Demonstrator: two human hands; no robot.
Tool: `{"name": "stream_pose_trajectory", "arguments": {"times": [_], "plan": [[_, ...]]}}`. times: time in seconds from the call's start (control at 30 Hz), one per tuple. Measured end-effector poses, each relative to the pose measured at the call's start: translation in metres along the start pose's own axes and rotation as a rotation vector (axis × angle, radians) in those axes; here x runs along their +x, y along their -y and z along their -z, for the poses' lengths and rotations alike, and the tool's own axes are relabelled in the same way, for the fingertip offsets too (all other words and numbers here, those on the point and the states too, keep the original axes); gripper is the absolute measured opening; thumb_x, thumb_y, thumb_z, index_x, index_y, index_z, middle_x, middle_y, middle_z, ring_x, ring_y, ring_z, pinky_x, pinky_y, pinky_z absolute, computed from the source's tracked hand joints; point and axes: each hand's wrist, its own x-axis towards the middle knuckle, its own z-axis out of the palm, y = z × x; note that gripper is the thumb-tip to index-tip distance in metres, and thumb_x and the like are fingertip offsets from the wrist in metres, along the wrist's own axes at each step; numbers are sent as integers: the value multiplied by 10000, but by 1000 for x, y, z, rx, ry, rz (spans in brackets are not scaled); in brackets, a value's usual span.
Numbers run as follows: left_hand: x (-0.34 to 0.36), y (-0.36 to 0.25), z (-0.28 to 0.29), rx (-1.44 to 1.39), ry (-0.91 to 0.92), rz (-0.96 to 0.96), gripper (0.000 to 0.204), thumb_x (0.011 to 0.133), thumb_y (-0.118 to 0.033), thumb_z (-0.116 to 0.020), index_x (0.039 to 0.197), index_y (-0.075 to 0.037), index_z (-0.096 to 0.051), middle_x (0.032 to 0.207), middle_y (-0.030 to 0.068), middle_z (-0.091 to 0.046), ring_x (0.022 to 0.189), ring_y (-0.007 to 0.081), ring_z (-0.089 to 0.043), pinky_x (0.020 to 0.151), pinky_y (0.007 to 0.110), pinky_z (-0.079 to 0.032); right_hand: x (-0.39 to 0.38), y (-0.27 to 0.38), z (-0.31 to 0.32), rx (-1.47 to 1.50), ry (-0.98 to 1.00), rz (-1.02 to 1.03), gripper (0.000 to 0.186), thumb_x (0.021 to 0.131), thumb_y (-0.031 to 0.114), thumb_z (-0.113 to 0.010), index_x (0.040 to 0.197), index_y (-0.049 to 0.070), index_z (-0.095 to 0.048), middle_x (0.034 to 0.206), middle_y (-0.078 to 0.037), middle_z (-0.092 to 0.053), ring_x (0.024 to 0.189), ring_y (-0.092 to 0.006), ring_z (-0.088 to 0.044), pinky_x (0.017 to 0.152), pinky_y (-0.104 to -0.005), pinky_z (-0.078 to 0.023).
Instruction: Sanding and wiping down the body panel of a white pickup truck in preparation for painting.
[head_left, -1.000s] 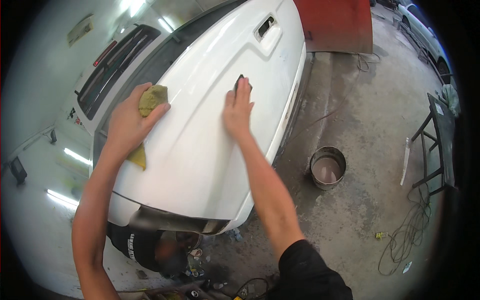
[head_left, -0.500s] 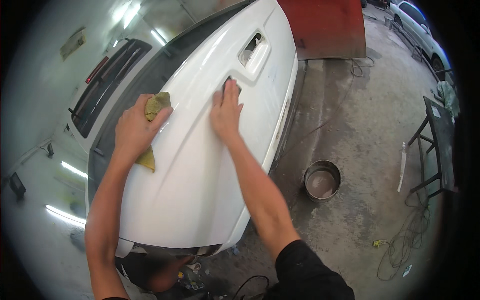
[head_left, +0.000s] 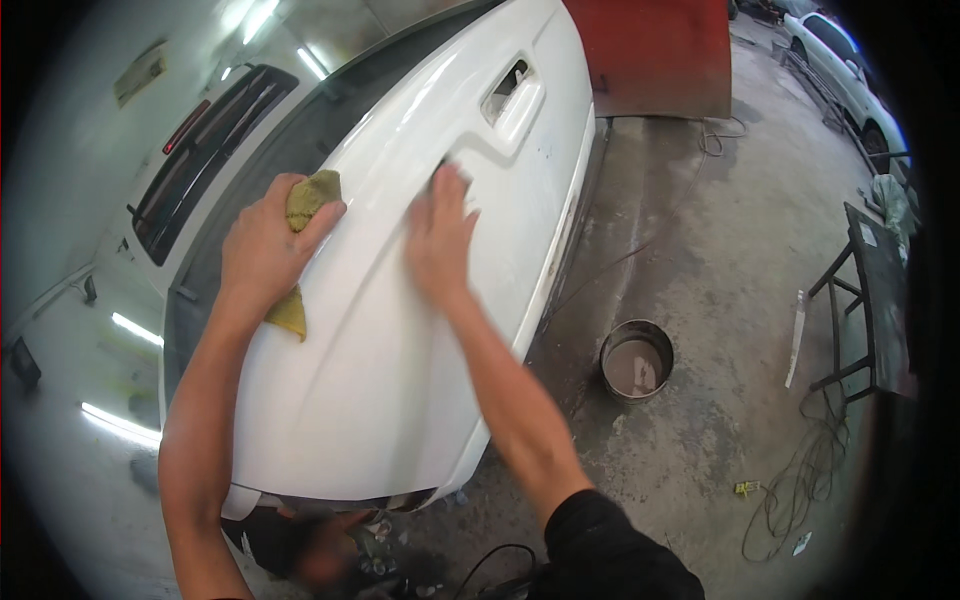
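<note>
My left hand [head_left: 268,250] grips a yellow-green cloth [head_left: 314,197] at the left edge of a white car body panel [head_left: 350,400], a loose corner of it hanging below the wrist. My right hand [head_left: 440,235], motion-blurred, presses with extended fingers on a small dark pad [head_left: 446,163], mostly hidden under the fingertips, against the panel's raised crease. Above that hand is a recessed handle opening [head_left: 508,92].
A co-worker [head_left: 290,545] is low beneath the panel's near end. On the floor at right stand a bucket of murky liquid [head_left: 636,365], a black metal stand [head_left: 870,300] and tangled cables [head_left: 800,480]. A red panel [head_left: 660,55] and white car [head_left: 840,70] are beyond.
My right hand slid up the crease toward the handle opening, then slightly back down-left. My left hand keeps its grip on the cloth. The view has shifted.
</note>
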Motion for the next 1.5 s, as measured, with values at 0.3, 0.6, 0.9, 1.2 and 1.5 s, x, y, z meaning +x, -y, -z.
{"name": "stream_pose_trajectory", "arguments": {"times": [0.3, 0.6, 0.9, 1.2, 1.5], "plan": [[-2, -3, 1, 17, 10, 18, 568, 843, -528, -634, 1198, -87, -584, 971, 198, -694, 921, 370, -664, 817, 428, -501, 28, -17, 12, -63, -36, 56, 509, 1003, 214, -382, 1461, 3, -305, 1520, -205, -310, 1405, -382, -287, 1120, -617, -165], [-1, 1, -2, -6, 8, 5, 573, 841, -535, -631, 1205, -94, -585, 978, 196, -693, 936, 365, -664, 834, 424, -497, 48, -70, 22, 132, -40, -381, 580, 1022, 326, -339, 1472, -33, -272, 1556, -195, -244, 1456, -355, -171, 1170, -517, -96], [0, -2, 2, 30, -10, 5, 569, 838, -526, -648, 1184, -76, -600, 963, 186, -699, 919, 348, -676, 809, 395, -508, -103, -34, 25, -99, 392, 303, 846, 869, 295, -592, 1521, 16, -130, 1597, -181, -121, 1474, -379, -96, 1135, -620, -71], [4, 14, -1, 29, -31, -34, 594, 837, -566, -621, 1173, -77, -601, 960, 184, -696, 913, 345, -670, 798, 414, -503, -128, -15, -4, -153, 259, 84, 810, 891, 232, -516, 1512, -44, -75, 1589, -230, -75, 1478, -378, -65, 1121, -657, -40], [-2, -7, -2, -16, -21, -51, 553, 857, -509, -642, 1157, -46, -606, 938, 202, -686, 871, 327, -673, 808, 369, -500, -43, -93, 45, 1, 49, -105, 636, 979, 211, -408, 1523, 29, -132, 1587, -188, -144, 1473, -357, -105, 1114, -652, -67]]}}
